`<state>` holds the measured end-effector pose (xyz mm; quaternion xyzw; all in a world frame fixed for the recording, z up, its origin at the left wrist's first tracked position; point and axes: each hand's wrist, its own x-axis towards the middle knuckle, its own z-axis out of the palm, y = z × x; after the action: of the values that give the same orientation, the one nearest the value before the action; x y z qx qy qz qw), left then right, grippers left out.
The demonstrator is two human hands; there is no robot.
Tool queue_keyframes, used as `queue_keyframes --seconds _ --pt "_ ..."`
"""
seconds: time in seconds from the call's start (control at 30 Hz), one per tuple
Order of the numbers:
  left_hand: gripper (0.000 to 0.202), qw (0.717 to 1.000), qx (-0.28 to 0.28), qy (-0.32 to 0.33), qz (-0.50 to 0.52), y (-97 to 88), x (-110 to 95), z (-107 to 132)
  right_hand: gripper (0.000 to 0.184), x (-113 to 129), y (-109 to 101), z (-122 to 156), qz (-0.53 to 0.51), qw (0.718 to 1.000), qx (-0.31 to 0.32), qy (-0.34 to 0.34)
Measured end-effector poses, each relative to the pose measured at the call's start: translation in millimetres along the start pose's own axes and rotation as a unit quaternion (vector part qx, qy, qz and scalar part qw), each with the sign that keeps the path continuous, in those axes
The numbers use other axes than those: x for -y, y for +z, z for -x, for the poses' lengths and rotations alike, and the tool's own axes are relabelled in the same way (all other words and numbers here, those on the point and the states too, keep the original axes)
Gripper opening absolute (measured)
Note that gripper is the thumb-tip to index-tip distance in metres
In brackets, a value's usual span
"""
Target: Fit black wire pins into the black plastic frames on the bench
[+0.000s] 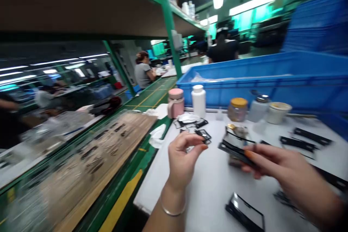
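Got my left hand (182, 158) pinching a small black frame (203, 137) at the fingertips, while my right hand (285, 165) grips a longer black strip (236, 153) above the white worktop (206, 203). More black strips (298, 144) lie off to the right, so there's seemingly plenty left to handle.

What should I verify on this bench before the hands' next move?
1. Left hand pinching small black frame: ok.
2. Right hand gripping black strip: ok, though blurred.
3. Pieces in pile separated: not ok, they overlap.
4. Front frame apart from both hands: ok.
5. Pink jar and white bottle upright: ok.
6. Contents of yellow-lidded jar identified: cannot tell.
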<state>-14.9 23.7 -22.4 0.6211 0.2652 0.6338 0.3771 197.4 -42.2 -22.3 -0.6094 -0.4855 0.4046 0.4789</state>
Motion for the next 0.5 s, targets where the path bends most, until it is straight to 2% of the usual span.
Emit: queue_keyframes --seconds 0.03,0.17,0.5 --pt "0.009 1.0 0.016 -0.013 -0.018 1.8 -1 1 0.038 1 1 1 -0.03 0.999 0.036 0.013" --pt "0.007 0.992 0.071 -0.014 -0.101 10.1 -3 7 0.036 5 14 1 -0.094 0.995 0.03 0.018" --pt "0.01 0.968 0.119 0.003 -0.219 21.3 -1 10 0.028 -4 15 10 -0.131 0.988 0.077 0.014"
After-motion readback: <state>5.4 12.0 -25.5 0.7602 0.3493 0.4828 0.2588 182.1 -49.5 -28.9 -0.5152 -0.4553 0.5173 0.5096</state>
